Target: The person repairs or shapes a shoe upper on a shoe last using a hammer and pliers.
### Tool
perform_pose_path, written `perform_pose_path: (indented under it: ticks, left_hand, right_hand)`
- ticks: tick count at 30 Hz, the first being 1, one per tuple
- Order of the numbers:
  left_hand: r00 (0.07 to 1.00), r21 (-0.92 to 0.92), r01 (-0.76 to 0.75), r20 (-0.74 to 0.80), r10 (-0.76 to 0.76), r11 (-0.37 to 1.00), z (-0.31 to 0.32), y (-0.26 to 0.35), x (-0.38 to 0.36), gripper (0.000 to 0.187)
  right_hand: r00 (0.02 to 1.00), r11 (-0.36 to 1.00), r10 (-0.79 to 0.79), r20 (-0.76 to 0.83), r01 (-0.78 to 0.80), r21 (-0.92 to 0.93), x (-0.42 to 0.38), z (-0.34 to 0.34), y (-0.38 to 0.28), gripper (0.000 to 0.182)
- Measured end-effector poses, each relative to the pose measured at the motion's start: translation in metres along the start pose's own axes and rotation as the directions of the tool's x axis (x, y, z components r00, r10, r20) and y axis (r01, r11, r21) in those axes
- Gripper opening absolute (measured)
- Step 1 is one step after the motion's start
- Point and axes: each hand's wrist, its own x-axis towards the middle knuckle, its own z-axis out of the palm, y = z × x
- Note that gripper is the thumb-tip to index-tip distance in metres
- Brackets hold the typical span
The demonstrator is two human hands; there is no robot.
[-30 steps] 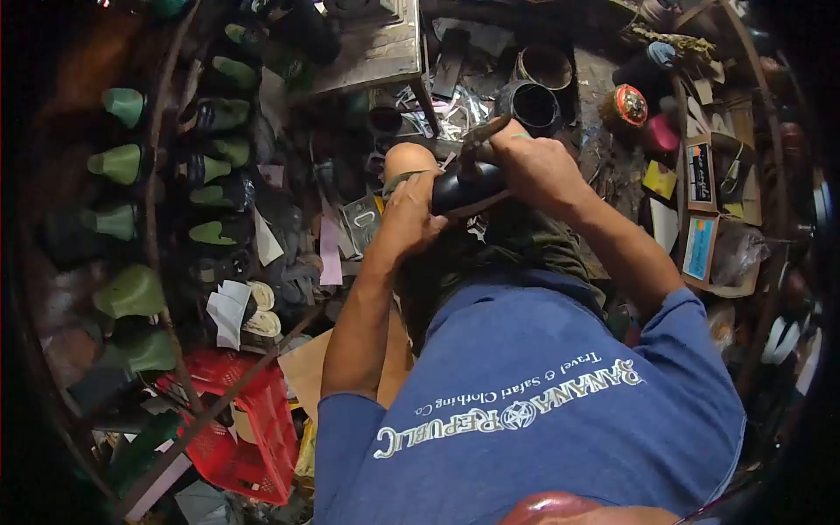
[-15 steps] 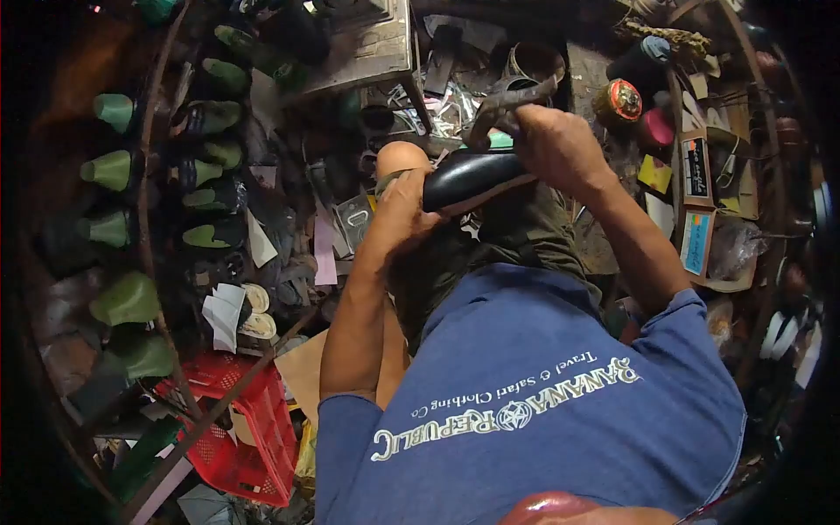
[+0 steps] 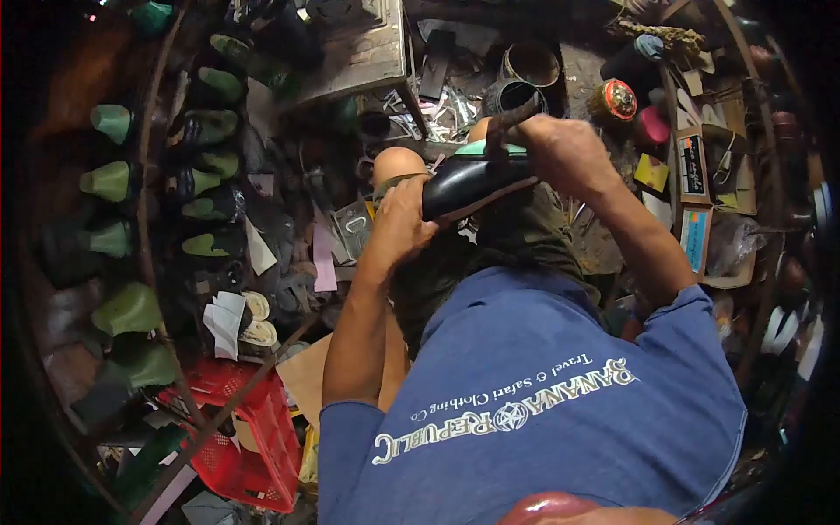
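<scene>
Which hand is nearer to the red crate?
Left. The left hand, on the black shoe, is ahead and right of the red crate; the right hand, holding a hammer, is farther right.

Blue T-shirt [image 3: 560, 464] — short sleeves [image 3: 688, 311], pale "Banana Republic" lettering [image 3: 512, 416]

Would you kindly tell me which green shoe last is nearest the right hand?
The mint-green last in the black shoe that the left hand holds; the other lasts sit at the picture's left.

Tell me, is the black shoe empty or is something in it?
Not empty: a pale green form shows in the opening of the black shoe. How deep it goes, I cannot tell.
</scene>
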Motion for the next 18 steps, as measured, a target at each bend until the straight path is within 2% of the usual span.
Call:
perform_pose_path:
  ticks: [2,3,6,8,10,11,14,18]
  left_hand:
    - [0.999,0.008,0.029,-0.019,-0.029,1.000,0.000,0.006,-0.005,0.063]
    - [0.999,0.008,0.028,-0.018,-0.028,1.000,0.002,0.005,-0.006,0.063]
    - [0.998,0.046,0.031,-0.051,-0.029,0.998,0.004,0.005,-0.006,0.064]
    - [0.998,0.061,0.050,-0.032,-0.048,0.997,0.003,0.006,-0.007,0.064]
    - [0.997,0.042,0.054,-0.048,-0.052,0.998,0.004,0.005,-0.007,0.064]
    - [0.997,0.031,0.053,-0.054,-0.052,0.998,0.005,0.004,-0.010,0.065]
    - [0.998,0.033,0.027,-0.065,-0.025,0.999,0.004,0.005,-0.008,0.064]
    - [0.998,0.032,0.047,-0.042,-0.046,0.998,0.004,0.005,-0.007,0.064]
  right_hand:
    - [0.985,0.997,-0.002,-0.170,0.016,0.081,-0.001,-0.008,-0.001,0.015]
    - [0.985,0.997,-0.001,-0.170,0.015,0.081,-0.003,-0.006,-0.001,0.015]
    - [1.000,0.999,0.021,0.016,-0.022,0.041,-0.014,0.002,0.003,0.018]
    - [0.999,0.999,0.040,0.036,-0.040,-0.015,-0.014,-0.006,0.005,0.017]
    - [0.997,0.997,0.074,-0.026,-0.074,0.022,-0.016,-0.022,0.004,0.013]
    - [0.990,0.999,0.025,-0.139,-0.020,0.039,-0.019,-0.024,0.006,0.010]
    - [0.977,0.995,-0.018,-0.211,0.038,0.095,-0.024,0.001,0.012,0.010]
    - [0.999,0.999,0.019,-0.036,-0.020,-0.025,-0.013,-0.008,0.004,0.012]
